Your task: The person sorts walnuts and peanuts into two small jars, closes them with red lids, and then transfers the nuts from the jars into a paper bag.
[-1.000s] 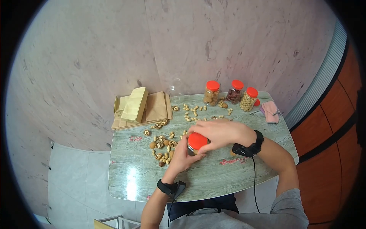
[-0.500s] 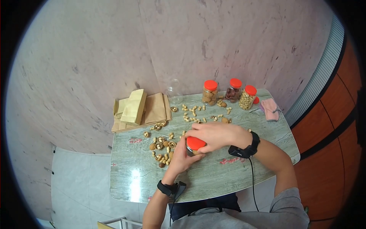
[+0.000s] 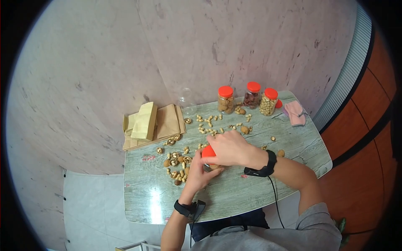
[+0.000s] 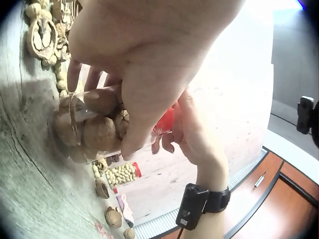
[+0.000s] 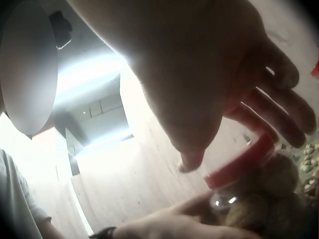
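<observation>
Jar (image 4: 94, 132) of walnuts sits on tabletop (image 3: 251, 188) – my left hand (image 3: 200, 169) wraps its smooth, hard plastic side, right hand (image 3: 224, 148) curls on red lid (image 3: 207, 152). Feels light, slippery – hold low and firm.

My head view is evenly bright but bent by the fisheye, with black corners and a white glare patch on the tabletop (image 3: 151, 200). Both wrist views are blown out behind my fingers (image 5: 279, 107), which loom dark, soft and blurred.

R hand (image 5: 219, 99) fingers on red lid (image 5: 244, 162) of jar (image 5: 259, 201).
</observation>
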{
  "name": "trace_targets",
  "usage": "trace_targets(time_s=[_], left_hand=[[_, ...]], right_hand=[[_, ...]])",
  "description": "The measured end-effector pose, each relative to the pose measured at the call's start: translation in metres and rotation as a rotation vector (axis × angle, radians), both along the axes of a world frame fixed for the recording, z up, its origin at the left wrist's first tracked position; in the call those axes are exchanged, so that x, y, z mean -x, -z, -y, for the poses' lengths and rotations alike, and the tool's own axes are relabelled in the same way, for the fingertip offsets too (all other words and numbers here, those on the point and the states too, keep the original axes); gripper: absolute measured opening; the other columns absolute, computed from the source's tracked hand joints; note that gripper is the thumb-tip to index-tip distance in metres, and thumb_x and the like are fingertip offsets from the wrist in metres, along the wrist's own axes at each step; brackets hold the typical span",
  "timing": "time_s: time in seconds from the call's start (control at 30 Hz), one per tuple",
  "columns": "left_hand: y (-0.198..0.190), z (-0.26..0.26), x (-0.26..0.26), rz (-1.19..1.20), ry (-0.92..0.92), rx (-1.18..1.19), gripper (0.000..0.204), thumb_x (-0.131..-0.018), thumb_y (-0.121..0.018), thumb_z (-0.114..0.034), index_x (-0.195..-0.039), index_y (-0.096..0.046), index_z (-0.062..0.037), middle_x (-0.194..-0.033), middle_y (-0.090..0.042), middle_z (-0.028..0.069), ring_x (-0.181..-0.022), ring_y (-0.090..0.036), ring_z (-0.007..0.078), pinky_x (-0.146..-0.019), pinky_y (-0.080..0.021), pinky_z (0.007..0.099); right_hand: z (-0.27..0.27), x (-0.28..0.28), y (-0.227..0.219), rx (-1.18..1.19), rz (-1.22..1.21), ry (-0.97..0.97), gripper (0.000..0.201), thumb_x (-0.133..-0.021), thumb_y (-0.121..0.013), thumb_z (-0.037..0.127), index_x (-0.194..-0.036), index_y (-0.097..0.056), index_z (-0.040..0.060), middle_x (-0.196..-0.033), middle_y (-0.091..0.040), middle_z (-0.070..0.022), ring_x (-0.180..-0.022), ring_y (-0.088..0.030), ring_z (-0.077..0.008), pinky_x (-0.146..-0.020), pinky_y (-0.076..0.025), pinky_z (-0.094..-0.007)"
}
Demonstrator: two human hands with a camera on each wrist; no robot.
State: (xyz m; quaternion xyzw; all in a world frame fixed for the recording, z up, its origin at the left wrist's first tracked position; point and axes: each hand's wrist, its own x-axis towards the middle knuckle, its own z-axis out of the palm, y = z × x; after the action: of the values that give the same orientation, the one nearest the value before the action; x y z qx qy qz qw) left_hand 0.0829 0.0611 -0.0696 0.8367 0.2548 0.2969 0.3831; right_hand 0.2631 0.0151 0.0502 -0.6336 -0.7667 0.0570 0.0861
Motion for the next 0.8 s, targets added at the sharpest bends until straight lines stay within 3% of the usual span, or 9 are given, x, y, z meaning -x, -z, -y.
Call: trace_targets(time_s=[0.03, 0.1, 0.2, 0.43, 0.53, 0.6, 0.63, 0.7, 0.8], left_hand=[[-0.004, 0.001, -0.001, 0.000, 0.001, -0.002, 0.080, -0.078, -0.095, -0.023, -0.140, -0.048, -0.0040, -0.129, -0.065, 0.0130, -0.121, -0.063, 0.0241, -0.105, -0.049, 0.0391], [-0.013, 0.006, -0.001, 0.020, -0.043, 0.263, 0.081, -0.078, -0.095, -0.023, -0.140, -0.046, -0.0042, -0.129, -0.065, 0.0136, -0.122, -0.063, 0.0249, -0.105, -0.049, 0.0399], [-0.011, 0.004, 0.000, 0.001, -0.040, 0.247, 0.081, -0.078, -0.095, -0.024, -0.140, -0.045, -0.0046, -0.130, -0.064, 0.0139, -0.123, -0.063, 0.0244, -0.106, -0.049, 0.0401], [-0.011, 0.005, -0.001, -0.012, -0.039, 0.253, 0.081, -0.078, -0.095, -0.024, -0.140, -0.046, -0.0044, -0.131, -0.064, 0.0142, -0.125, -0.062, 0.0241, -0.107, -0.049, 0.0397], [-0.012, 0.007, -0.002, 0.052, -0.053, 0.209, 0.080, -0.076, -0.096, -0.025, -0.136, -0.049, -0.0010, -0.124, -0.064, 0.0175, -0.116, -0.064, 0.0301, -0.099, -0.051, 0.0429], [-0.014, 0.008, -0.002, 0.070, -0.049, 0.288, 0.082, -0.076, -0.096, -0.024, -0.138, -0.048, -0.0009, -0.126, -0.064, 0.0173, -0.119, -0.064, 0.0299, -0.101, -0.051, 0.0426], [-0.013, 0.008, -0.002, 0.074, -0.049, 0.286, 0.082, -0.076, -0.096, -0.024, -0.138, -0.048, -0.0009, -0.126, -0.064, 0.0173, -0.119, -0.064, 0.0299, -0.101, -0.051, 0.0426], [-0.009, 0.006, -0.001, 0.039, -0.041, 0.224, 0.079, -0.080, -0.094, -0.022, -0.140, -0.046, -0.0051, -0.130, -0.066, 0.0129, -0.121, -0.065, 0.0234, -0.104, -0.051, 0.0388], [-0.014, 0.008, -0.001, 0.040, -0.043, 0.264, 0.079, -0.080, -0.094, -0.022, -0.140, -0.046, -0.0054, -0.130, -0.066, 0.0130, -0.121, -0.066, 0.0228, -0.103, -0.052, 0.0386]], right_hand=[[0.000, -0.005, 0.002, -0.002, 0.000, 0.001, 0.071, -0.087, -0.069, 0.067, -0.101, -0.068, -0.0030, -0.077, -0.073, -0.0185, -0.072, -0.074, -0.0390, -0.065, -0.059, -0.0481], [0.000, -0.014, 0.010, -0.054, -0.009, -0.211, 0.067, -0.082, -0.078, 0.058, -0.109, -0.067, -0.0028, -0.094, -0.072, -0.0183, -0.083, -0.074, -0.0382, -0.072, -0.060, -0.0488], [-0.002, -0.015, 0.007, 0.061, -0.066, -0.232, 0.062, -0.076, -0.085, 0.043, -0.117, -0.066, -0.0008, -0.109, -0.067, -0.0163, -0.099, -0.072, -0.0365, -0.082, -0.059, -0.0472], [-0.012, -0.022, 0.005, 0.088, -0.066, -0.407, 0.061, -0.073, -0.087, 0.027, -0.124, -0.066, 0.0023, -0.115, -0.066, -0.0131, -0.115, -0.066, -0.0343, -0.093, -0.056, -0.0435], [-0.013, -0.017, -0.001, 0.039, -0.117, -0.404, 0.063, -0.072, -0.087, 0.040, -0.116, -0.069, -0.0016, -0.104, -0.071, -0.0165, -0.101, -0.071, -0.0362, -0.085, -0.059, -0.0446], [-0.010, -0.005, -0.013, 0.168, -0.012, -0.097, 0.072, -0.071, -0.083, 0.057, -0.105, -0.072, -0.0047, -0.087, -0.074, -0.0205, -0.083, -0.075, -0.0392, -0.074, -0.061, -0.0463], [-0.010, -0.006, -0.006, 0.166, -0.008, -0.098, 0.072, -0.071, -0.083, 0.057, -0.105, -0.072, -0.0047, -0.087, -0.074, -0.0205, -0.083, -0.075, -0.0392, -0.074, -0.061, -0.0463], [-0.010, -0.007, 0.015, 0.026, -0.082, -0.042, 0.078, -0.069, -0.077, 0.068, -0.091, -0.074, -0.0068, -0.071, -0.072, -0.0230, -0.068, -0.073, -0.0416, -0.067, -0.061, -0.0480], [-0.007, -0.001, 0.005, 0.118, -0.071, -0.002, 0.070, -0.072, -0.075, 0.064, -0.081, -0.075, -0.0057, -0.071, -0.072, -0.0231, -0.070, -0.074, -0.0400, -0.069, -0.061, -0.0467]])
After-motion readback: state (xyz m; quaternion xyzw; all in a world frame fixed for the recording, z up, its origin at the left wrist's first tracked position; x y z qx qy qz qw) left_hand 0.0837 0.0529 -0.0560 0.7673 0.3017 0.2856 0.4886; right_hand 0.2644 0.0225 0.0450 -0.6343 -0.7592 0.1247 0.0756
